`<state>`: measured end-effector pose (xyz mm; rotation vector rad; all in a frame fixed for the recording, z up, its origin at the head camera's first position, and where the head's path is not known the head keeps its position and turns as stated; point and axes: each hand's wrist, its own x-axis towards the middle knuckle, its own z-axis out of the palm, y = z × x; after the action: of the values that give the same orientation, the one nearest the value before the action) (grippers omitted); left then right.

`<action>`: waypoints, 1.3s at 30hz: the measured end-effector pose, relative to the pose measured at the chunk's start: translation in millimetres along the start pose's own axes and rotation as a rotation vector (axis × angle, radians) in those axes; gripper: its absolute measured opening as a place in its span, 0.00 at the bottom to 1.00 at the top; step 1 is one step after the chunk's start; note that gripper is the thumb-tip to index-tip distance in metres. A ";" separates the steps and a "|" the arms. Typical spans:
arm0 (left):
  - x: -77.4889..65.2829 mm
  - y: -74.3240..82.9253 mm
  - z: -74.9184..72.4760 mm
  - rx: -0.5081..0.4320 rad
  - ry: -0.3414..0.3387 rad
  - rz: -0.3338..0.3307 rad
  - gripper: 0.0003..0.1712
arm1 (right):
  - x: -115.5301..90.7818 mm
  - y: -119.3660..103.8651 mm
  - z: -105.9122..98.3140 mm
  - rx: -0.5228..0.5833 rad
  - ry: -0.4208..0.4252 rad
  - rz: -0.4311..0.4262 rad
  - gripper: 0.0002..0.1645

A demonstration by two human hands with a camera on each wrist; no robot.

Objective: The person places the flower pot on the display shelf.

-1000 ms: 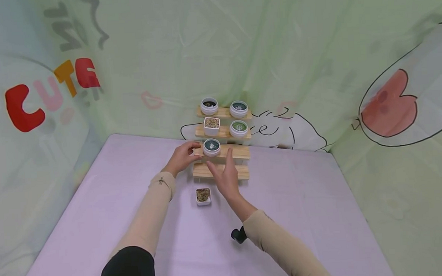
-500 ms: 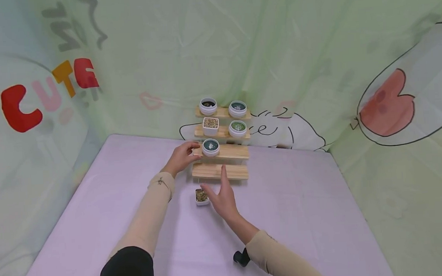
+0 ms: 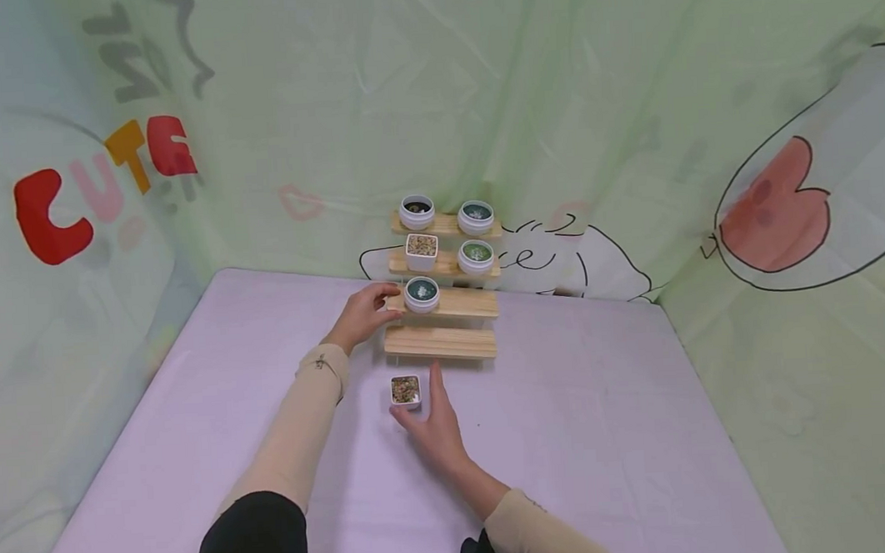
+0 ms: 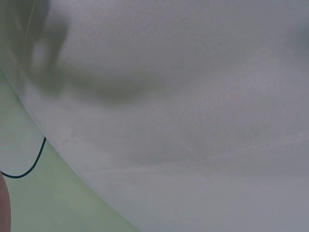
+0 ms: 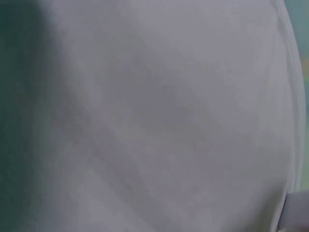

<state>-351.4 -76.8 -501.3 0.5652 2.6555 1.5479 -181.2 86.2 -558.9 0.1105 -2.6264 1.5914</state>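
In the head view, my left hand (image 3: pixel 364 316) is at the left end of a tiered wooden stand (image 3: pixel 462 302). Its thumb and fingers bracket the end of the third shelf down, right beside a round white pot (image 3: pixel 422 295) with a dark teal top. In front of the stand, a square white pot (image 3: pixel 405 390) with brown, grainy contents sits on the cloth. My right hand (image 3: pixel 439 435) is beside this pot, thumb at its near edge and forefinger stretched along its right side. Both wrist views show mostly pale cloth.
The upper shelves bear a dark-filled round pot (image 3: pixel 417 213), a teal-topped pot (image 3: pixel 475 217), a square pot with tan grains (image 3: pixel 422 252) and a green-topped pot (image 3: pixel 476 258). A black object (image 3: pixel 477 550) shows by the right sleeve. Printed fabric walls (image 3: pixel 292 134) surround the cloth-covered table (image 3: pixel 608 435).
My right hand has drawn back from the round teal-topped pot, down past the lowest shelf to the square pot in front. The left hand has stayed at the third shelf.
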 end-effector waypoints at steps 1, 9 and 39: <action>0.2 0.2 -0.1 0.000 0.000 0.001 0.26 | -0.6 1.1 1.4 0.005 0.001 0.005 0.62; -1.3 4.2 -1.1 -0.005 0.000 0.003 0.25 | -3.5 10.4 10.7 0.008 0.025 0.023 0.61; -0.9 0.7 0.0 0.000 0.001 0.017 0.26 | 4.8 12.1 22.4 0.034 0.054 -0.051 0.49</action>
<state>-350.3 -76.7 -500.8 0.5894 2.6580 1.5527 -187.6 71.8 -579.4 0.1329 -2.5366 1.5995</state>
